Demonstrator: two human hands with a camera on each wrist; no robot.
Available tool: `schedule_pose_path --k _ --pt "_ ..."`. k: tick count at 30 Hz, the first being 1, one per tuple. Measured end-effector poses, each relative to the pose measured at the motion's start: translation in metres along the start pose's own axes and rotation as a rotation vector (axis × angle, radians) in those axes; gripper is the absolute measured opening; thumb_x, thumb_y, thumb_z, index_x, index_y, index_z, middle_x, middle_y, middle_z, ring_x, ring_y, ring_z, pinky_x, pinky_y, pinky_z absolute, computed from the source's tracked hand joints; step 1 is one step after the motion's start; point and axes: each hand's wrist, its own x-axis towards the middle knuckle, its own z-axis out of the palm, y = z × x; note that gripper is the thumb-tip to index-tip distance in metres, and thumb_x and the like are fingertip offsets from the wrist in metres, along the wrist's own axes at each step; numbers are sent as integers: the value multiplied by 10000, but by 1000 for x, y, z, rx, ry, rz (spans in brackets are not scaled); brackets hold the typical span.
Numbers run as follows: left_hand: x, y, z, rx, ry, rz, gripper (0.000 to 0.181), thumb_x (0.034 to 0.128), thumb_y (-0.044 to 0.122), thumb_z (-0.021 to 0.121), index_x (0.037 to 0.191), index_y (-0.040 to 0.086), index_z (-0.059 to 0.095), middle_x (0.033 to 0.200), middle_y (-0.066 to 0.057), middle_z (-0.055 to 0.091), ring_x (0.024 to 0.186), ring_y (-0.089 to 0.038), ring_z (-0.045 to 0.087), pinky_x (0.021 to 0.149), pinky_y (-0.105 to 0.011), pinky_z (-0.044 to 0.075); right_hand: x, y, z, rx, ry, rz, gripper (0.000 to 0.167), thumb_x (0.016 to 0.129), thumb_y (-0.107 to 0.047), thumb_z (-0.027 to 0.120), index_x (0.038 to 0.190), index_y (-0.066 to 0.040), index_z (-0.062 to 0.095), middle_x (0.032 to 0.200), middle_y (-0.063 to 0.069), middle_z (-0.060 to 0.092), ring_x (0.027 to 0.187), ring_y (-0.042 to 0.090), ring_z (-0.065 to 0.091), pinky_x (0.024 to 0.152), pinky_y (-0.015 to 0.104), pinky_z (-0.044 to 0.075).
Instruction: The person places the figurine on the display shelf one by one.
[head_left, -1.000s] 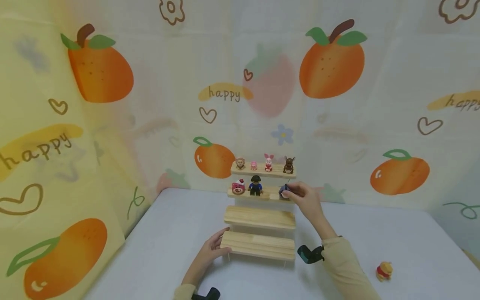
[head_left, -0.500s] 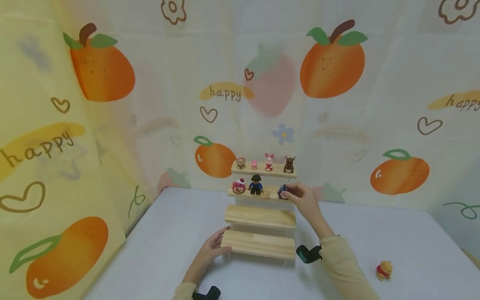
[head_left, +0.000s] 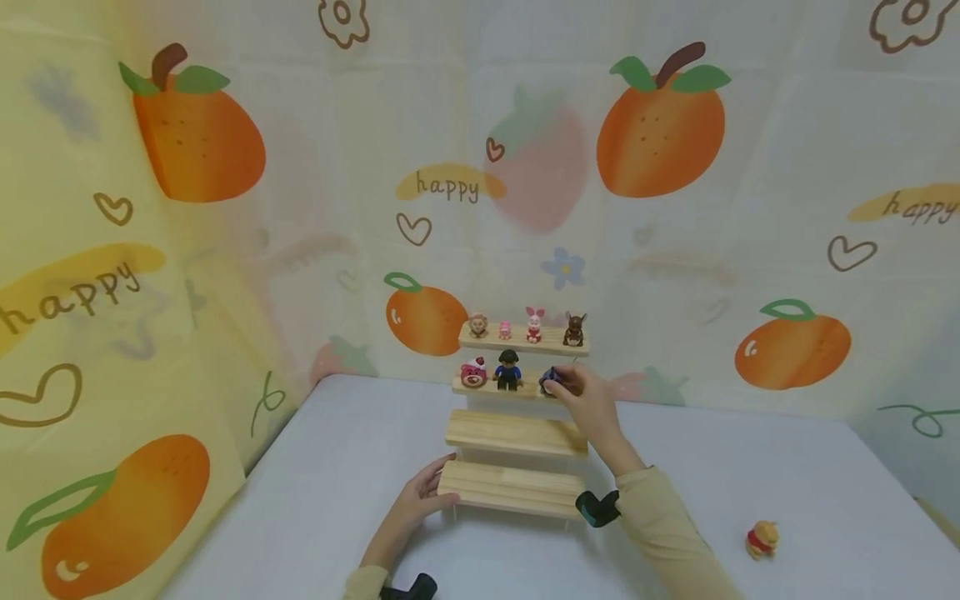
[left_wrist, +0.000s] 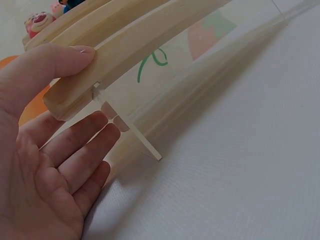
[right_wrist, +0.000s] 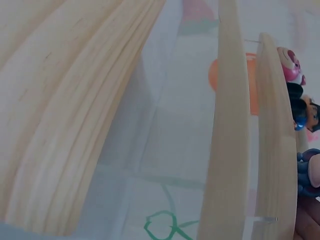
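Note:
A four-tier wooden display rack with clear supports stands on the white table. My left hand grips the left end of its lowest board; in the left wrist view the thumb presses on top, the other fingers under and beside the board near a clear leg. My right hand pinches a small dark blue figurine at the second tier from the top. Left of it on that tier are a toy figure in blue and black and a pink bear figurine. Contact between blue figurine and board cannot be made out.
On the top tier stand several figurines, among them a pink rabbit-eared one and a brown big-eared one. A yellow bear figurine in red lies on the table at right. A fruit-printed cloth hangs behind.
My right hand has moved left along the second tier with the blue figurine, closer to the toy figure in blue and black. The left hand keeps its hold on the lowest board.

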Motion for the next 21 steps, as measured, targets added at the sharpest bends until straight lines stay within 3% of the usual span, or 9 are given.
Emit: schedule_pose_path --k 12,21 --pt "1 -1 0 10 -20 33 706 774 143 698 1337 -62 326 1253 -248 451 1082 -294 502 880 -332 419 5 -5 14 -11 27 -21 270 795 -112 676 1009 38 610 950 170 638 871 255 616 742 321 497" --pt "1 -3 -1 8 3 -1 716 770 168 707 1343 -43 332 1262 -228 453 1090 -285 499 895 -351 407 8 -8 18 -11 14 16 294 792 -115 681 1025 46 603 967 182 633 882 266 611 763 351 488"
